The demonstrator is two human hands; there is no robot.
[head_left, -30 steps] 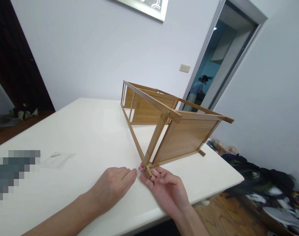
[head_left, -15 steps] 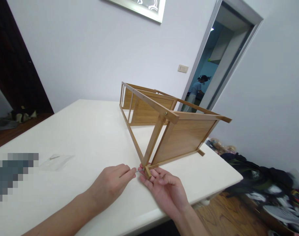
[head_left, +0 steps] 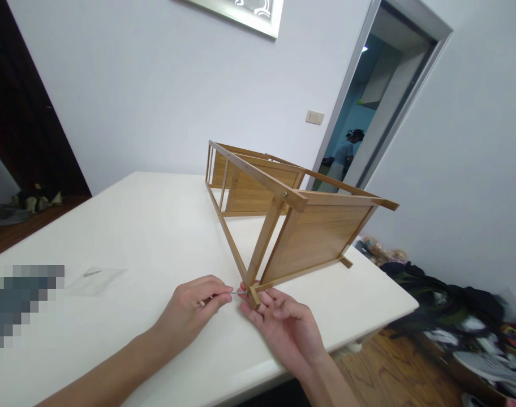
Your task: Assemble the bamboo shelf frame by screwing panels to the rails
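A wooden shelf rack (head_left: 326, 232) lies on its side on the white table. My left hand (head_left: 194, 308) pinches a thin metal hex key (head_left: 237, 292) between thumb and fingertips. The key's tip meets a screw at the near lower corner of the rack, by the leg end (head_left: 254, 298). My right hand (head_left: 286, 325), palm up, cradles that leg end from below, its fingers partly hidden behind the wood. Another screw head (head_left: 285, 194) shows on the upper leg.
A clear plastic bag (head_left: 97, 281) with a small thin piece on it lies at left on the white table (head_left: 164, 226). A dark pixelated patch covers the table's left edge. Piled clothes (head_left: 444, 299) are at right. A person (head_left: 343, 152) stands beyond the doorway.
My left hand has shifted slightly left along the hex key and its fingers have changed position, showing more of the shaft. My right hand and the rack stay in place.
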